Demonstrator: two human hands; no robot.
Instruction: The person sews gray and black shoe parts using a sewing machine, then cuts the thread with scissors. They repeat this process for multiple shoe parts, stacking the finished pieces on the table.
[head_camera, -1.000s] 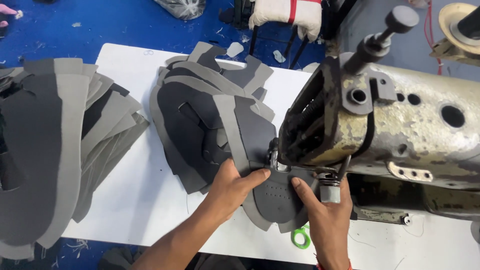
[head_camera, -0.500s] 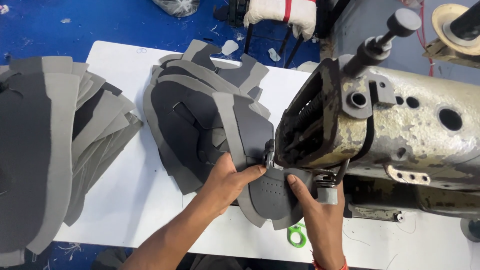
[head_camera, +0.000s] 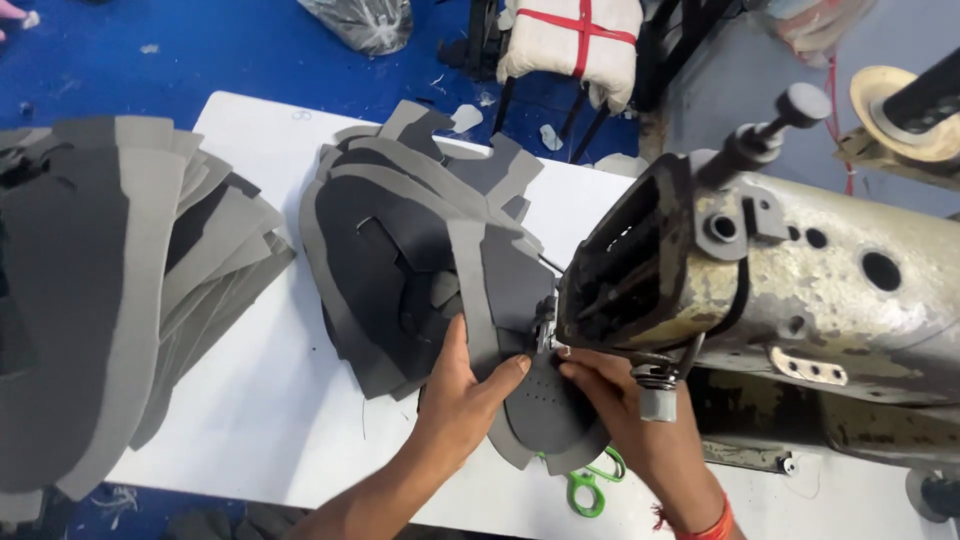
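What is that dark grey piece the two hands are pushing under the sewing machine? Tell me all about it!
The dark grey piece is a flat, rounded cut of soft-looking material with small punched holes and a lighter grey strip joined along it. It lies on the white table, partly under the needle end of the sewing machine. The left hand presses its left edge and the right hand its right. Green-handled scissors peek out beneath.

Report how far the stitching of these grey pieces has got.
Done, apparently: the heap of joined grey pieces left of the sewing machine. In hand: left hand and right hand press one grey piece flat at the needle. Left, probably: the big stack at the table's far left.
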